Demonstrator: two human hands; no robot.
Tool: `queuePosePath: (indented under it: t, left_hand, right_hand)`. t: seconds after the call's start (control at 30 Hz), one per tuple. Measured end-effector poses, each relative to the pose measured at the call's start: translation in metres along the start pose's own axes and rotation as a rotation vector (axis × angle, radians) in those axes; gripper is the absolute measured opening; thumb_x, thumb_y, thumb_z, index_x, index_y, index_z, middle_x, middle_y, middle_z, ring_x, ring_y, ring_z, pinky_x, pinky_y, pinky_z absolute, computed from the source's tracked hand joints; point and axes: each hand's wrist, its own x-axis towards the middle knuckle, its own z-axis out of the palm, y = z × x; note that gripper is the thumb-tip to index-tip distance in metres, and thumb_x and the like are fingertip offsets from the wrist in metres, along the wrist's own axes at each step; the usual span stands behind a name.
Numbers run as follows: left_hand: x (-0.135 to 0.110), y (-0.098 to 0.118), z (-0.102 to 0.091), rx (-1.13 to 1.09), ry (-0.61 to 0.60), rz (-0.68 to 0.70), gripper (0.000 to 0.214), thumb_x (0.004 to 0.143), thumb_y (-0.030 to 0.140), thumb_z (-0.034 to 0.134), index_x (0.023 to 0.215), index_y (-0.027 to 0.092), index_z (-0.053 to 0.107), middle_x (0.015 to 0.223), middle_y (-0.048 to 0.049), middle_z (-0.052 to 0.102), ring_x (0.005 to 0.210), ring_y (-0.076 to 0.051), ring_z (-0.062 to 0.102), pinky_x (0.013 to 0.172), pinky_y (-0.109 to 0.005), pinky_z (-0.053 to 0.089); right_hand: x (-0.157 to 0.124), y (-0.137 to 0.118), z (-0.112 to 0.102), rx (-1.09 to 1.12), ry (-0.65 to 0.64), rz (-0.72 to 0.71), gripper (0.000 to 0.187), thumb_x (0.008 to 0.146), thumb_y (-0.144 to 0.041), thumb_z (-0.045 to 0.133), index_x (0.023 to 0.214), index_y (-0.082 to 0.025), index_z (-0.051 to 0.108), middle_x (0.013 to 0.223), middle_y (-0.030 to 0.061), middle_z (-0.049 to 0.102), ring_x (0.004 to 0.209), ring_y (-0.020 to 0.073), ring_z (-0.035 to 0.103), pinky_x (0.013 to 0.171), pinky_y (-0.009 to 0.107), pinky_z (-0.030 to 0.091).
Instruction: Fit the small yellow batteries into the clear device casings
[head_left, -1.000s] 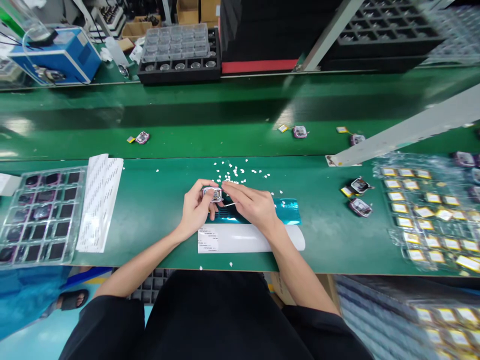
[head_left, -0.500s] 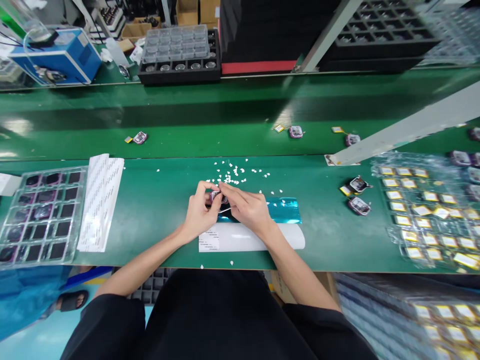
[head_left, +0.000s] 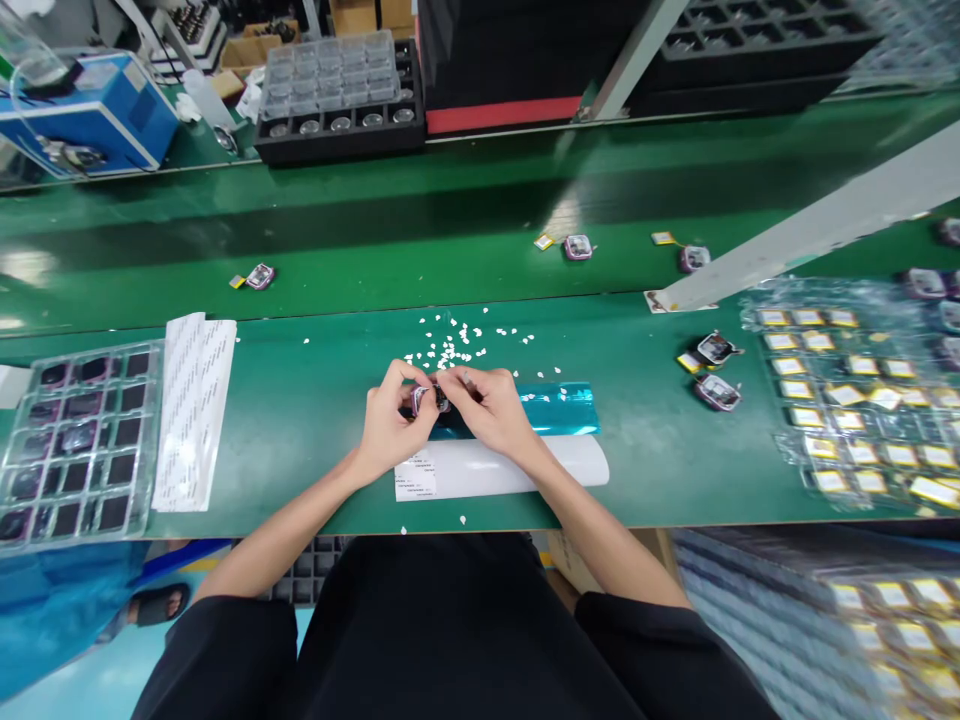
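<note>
Both my hands meet over the middle of the green bench. My left hand [head_left: 391,418] is closed round a small pink-edged device casing [head_left: 426,398]. My right hand [head_left: 491,405] pinches at the same casing from the right side, fingers pressed together. Under the hands lies a shiny teal foil strip [head_left: 559,406], and in front of it a white rolled sheet [head_left: 517,465] with a printed label. A scatter of tiny white paper bits [head_left: 457,345] lies just beyond my fingers.
A clear tray of dark casings [head_left: 75,440] and white liner sheets [head_left: 195,405] sit at left. Two casings with yellow parts [head_left: 712,370] lie right of centre, beside clear trays of yellow-labelled parts [head_left: 855,400]. More casings [head_left: 577,246] ride the conveyor belt behind.
The casing has been turned in my hands from flat to on edge, and my right fingers have closed in onto it. The view has tilted slightly.
</note>
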Motion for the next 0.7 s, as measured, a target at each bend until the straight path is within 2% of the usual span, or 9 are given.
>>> queuePosePath:
  t: [0.07, 0.2, 0.33, 0.53, 0.63, 0.7]
  left_hand:
    - [-0.002, 0.0009, 0.0025, 0.023, 0.011, 0.031, 0.013, 0.088, 0.017, 0.061, 0.09, 0.023, 0.05, 0.054, 0.0109, 0.054, 0.039, -0.006, 0.047, 0.041, -0.017, 0.036]
    - [-0.006, -0.0008, 0.0065, 0.011, 0.014, 0.031, 0.013, 0.09, 0.017, 0.062, 0.092, 0.023, 0.05, 0.055, 0.0103, 0.057, 0.042, -0.007, 0.054, 0.042, -0.016, 0.038]
    - [-0.0073, -0.0024, 0.0078, -0.057, -0.008, -0.033, 0.014, 0.094, 0.022, 0.062, 0.097, 0.023, 0.049, 0.053, 0.0108, 0.056, 0.041, -0.008, 0.056, 0.043, -0.016, 0.04]
    - [-0.0071, 0.0009, 0.0068, -0.084, -0.014, -0.097, 0.01, 0.098, 0.028, 0.058, 0.1, 0.023, 0.05, 0.055, 0.0088, 0.057, 0.04, -0.008, 0.054, 0.039, -0.017, 0.037]
    - [-0.007, 0.0008, 0.0064, -0.106, -0.015, -0.106, 0.01, 0.099, 0.03, 0.057, 0.099, 0.023, 0.049, 0.054, 0.0093, 0.056, 0.039, -0.007, 0.052, 0.04, -0.017, 0.037]
    - [-0.0063, -0.0003, 0.0054, -0.11, -0.01, -0.115, 0.011, 0.099, 0.032, 0.057, 0.099, 0.023, 0.049, 0.053, 0.0096, 0.055, 0.039, -0.007, 0.051, 0.041, -0.018, 0.037]
  right_hand:
    - [0.0008, 0.0012, 0.001, 0.065, -0.009, 0.067, 0.045, 0.098, -0.056, 0.058, 0.079, -0.018, 0.072, 0.059, -0.003, 0.06, 0.051, 0.0089, 0.046, 0.049, 0.024, 0.037]
    - [0.0038, 0.006, 0.0026, 0.305, -0.064, 0.177, 0.047, 0.088, -0.064, 0.067, 0.081, -0.017, 0.07, 0.068, 0.0003, 0.067, 0.058, 0.0111, 0.055, 0.055, 0.025, 0.046]
    - [0.0062, 0.0085, 0.003, 0.442, -0.044, 0.278, 0.05, 0.08, -0.067, 0.075, 0.08, -0.017, 0.068, 0.068, 0.0, 0.067, 0.058, 0.0108, 0.055, 0.055, 0.024, 0.045]
    - [0.0067, 0.002, -0.0039, 0.432, -0.086, 0.218, 0.049, 0.087, -0.065, 0.069, 0.074, -0.018, 0.066, 0.061, -0.0044, 0.055, 0.054, 0.0079, 0.045, 0.051, 0.023, 0.038]
    - [0.0058, 0.0009, -0.0046, 0.408, -0.106, 0.181, 0.046, 0.09, -0.063, 0.067, 0.079, -0.018, 0.068, 0.065, -0.0028, 0.061, 0.057, 0.0089, 0.052, 0.054, 0.023, 0.043]
    - [0.0037, 0.0026, -0.0027, 0.336, -0.056, 0.136, 0.042, 0.094, -0.058, 0.063, 0.083, -0.018, 0.071, 0.069, -0.0009, 0.066, 0.059, 0.0101, 0.057, 0.055, 0.024, 0.046]
